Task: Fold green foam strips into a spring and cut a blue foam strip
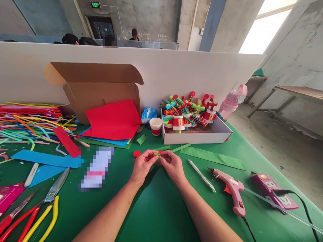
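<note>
A single head-worn camera looks forward and down over a green tabletop (156, 208), with the wearer's two forearms entering from the bottom edge and the hands near the middle of the view. Tools and craft materials lie close below, a white partition (191, 67) crosses behind them, and a grey wall (151, 20) stands farther off (the only view, so no part of the scene is shared with another).

Pixel blocks masked a paper (97, 169) left of center; the left edge cut off the purple packet (10, 198); the small green piece (156, 154) was mostly hidden by fingertips (153, 158).
</note>
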### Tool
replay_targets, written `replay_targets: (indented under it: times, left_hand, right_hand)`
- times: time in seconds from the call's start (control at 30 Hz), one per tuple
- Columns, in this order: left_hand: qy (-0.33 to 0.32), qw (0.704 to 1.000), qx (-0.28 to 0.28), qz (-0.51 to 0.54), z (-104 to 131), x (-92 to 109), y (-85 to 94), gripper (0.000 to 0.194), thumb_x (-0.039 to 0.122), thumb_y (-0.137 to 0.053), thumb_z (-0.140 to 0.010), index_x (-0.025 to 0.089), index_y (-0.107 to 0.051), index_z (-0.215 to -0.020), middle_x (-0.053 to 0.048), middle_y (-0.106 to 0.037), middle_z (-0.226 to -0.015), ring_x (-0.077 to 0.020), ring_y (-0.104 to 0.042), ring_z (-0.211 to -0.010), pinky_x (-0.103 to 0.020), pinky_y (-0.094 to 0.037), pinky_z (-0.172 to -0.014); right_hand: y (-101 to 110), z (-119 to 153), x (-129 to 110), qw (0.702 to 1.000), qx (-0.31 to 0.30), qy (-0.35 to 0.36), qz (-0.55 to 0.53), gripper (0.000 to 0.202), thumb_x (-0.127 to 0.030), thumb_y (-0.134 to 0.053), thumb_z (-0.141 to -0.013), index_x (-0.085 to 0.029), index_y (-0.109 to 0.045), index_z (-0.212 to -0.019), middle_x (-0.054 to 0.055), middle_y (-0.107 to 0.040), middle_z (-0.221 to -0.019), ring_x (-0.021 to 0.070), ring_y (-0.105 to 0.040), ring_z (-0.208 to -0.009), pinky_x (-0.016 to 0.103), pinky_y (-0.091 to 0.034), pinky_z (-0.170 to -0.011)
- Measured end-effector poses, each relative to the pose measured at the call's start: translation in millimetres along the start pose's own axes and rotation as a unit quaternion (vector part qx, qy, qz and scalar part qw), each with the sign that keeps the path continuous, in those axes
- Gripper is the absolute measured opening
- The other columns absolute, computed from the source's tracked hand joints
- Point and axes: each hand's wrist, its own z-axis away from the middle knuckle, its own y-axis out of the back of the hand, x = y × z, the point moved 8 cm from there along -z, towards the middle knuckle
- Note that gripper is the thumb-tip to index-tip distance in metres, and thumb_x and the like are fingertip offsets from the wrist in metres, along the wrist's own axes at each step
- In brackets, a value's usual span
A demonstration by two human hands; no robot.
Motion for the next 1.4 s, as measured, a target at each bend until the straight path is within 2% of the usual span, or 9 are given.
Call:
replay_targets:
  times: [0.13, 0.33, 0.53, 0.67, 0.8, 0.87, 1.03, 1.17, 1.4]
  left_hand:
    - [0.031, 0.998, 0.001, 0.054, -1, -4, 0.8, 0.031, 0.042, -0.080, -0.060, 0.018, -0.068, -0.075, 0.000, -0.065, -0.071, -0.0137, -0.059, -0.066, -0.029, -0.051, -0.067]
    - [0.083, 0.986, 0.009, 0.146, -4, -13, 9.5, 0.029, 0.038, -0.082, -0.059, 0.016, -0.067, -0.071, 0.001, -0.060, -0.068, -0.0090, -0.053, -0.059, -0.023, -0.046, -0.058]
    - [0.093, 0.983, -0.005, 0.157, -5, -15, 7.1, 0.029, 0.037, -0.082, -0.059, 0.016, -0.066, -0.070, 0.000, -0.059, -0.066, -0.0092, -0.052, -0.059, -0.023, -0.045, -0.057]
    - [0.051, 0.995, 0.003, 0.084, -6, 0, 15.3, 0.032, 0.043, -0.075, -0.069, 0.018, -0.069, -0.088, -0.003, -0.064, -0.080, -0.0120, -0.056, -0.069, -0.024, -0.047, -0.062]
    - [-0.020, 0.997, -0.051, -0.055, -8, 23, 17.5, 0.045, 0.033, -0.080, -0.064, 0.023, -0.068, -0.107, -0.007, -0.064, -0.112, -0.0184, -0.059, -0.094, -0.028, -0.050, -0.078]
    - [-0.048, 0.990, -0.078, -0.110, -7, 29, 15.3, 0.051, 0.028, -0.081, -0.062, 0.026, -0.067, -0.111, -0.007, -0.062, -0.118, -0.0205, -0.058, -0.101, -0.030, -0.050, -0.084]
    - [-0.121, 0.965, -0.089, -0.217, -4, 34, 9.5, 0.036, 0.024, -0.077, -0.067, 0.026, -0.070, -0.102, -0.005, -0.065, -0.109, -0.0212, -0.060, -0.101, -0.033, -0.048, -0.091]
    - [-0.162, 0.950, -0.080, -0.253, -2, 38, 7.4, 0.019, 0.026, -0.073, -0.071, 0.024, -0.071, -0.090, -0.004, -0.066, -0.095, -0.0196, -0.062, -0.092, -0.032, -0.050, -0.087]
    - [-0.202, 0.927, -0.086, -0.306, -1, 40, 5.2, 0.009, 0.026, -0.068, -0.075, 0.023, -0.069, -0.083, -0.002, -0.066, -0.085, -0.0176, -0.062, -0.084, -0.031, -0.050, -0.083]
  right_hand:
    - [-8, 1, 2, 0.997, -0.032, -0.025, -0.071, 0.024, -0.035, -0.076, -0.064, -0.022, -0.062, -0.079, 0.001, -0.069, -0.077, 0.0166, -0.067, -0.066, 0.032, -0.056, -0.069]
    - [-11, 0, 4, 0.992, -0.081, -0.033, -0.095, 0.043, -0.032, -0.080, -0.062, -0.022, -0.065, -0.101, 0.002, -0.072, -0.087, 0.0155, -0.068, -0.067, 0.032, -0.057, -0.068]
    - [-10, -2, 5, 0.990, -0.079, -0.042, -0.111, 0.037, -0.036, -0.079, -0.064, -0.021, -0.069, -0.095, 0.001, -0.071, -0.074, 0.0169, -0.068, -0.067, 0.034, -0.057, -0.072]
    - [-3, -3, 2, 0.991, -0.059, -0.056, -0.108, 0.032, -0.038, -0.081, -0.062, -0.019, -0.072, -0.087, 0.000, -0.069, -0.067, 0.0146, -0.064, -0.059, 0.031, -0.056, -0.066]
    - [7, -5, 2, 0.986, -0.038, -0.078, -0.140, 0.036, -0.039, -0.081, -0.062, -0.018, -0.072, -0.089, -0.001, -0.067, -0.063, 0.0120, -0.061, -0.057, 0.028, -0.054, -0.063]
    - [7, -4, 3, 0.983, -0.047, -0.092, -0.149, 0.037, -0.039, -0.082, -0.061, -0.017, -0.072, -0.089, -0.001, -0.067, -0.064, 0.0112, -0.061, -0.056, 0.027, -0.053, -0.063]
    - [-1, 0, 5, 0.978, -0.075, -0.113, -0.156, 0.040, -0.036, -0.085, -0.057, -0.017, -0.070, -0.088, 0.000, -0.069, -0.069, 0.0105, -0.061, -0.056, 0.027, -0.052, -0.062]
    - [-4, 2, 2, 0.977, -0.093, -0.114, -0.151, 0.041, -0.037, -0.084, -0.059, -0.016, -0.068, -0.089, -0.001, -0.068, -0.067, 0.0102, -0.060, -0.055, 0.027, -0.052, -0.061]
    - [-6, 2, 4, 0.975, -0.107, -0.121, -0.153, 0.043, -0.038, -0.085, -0.060, -0.016, -0.068, -0.092, 0.000, -0.068, -0.069, 0.0107, -0.063, -0.057, 0.028, -0.053, -0.064]
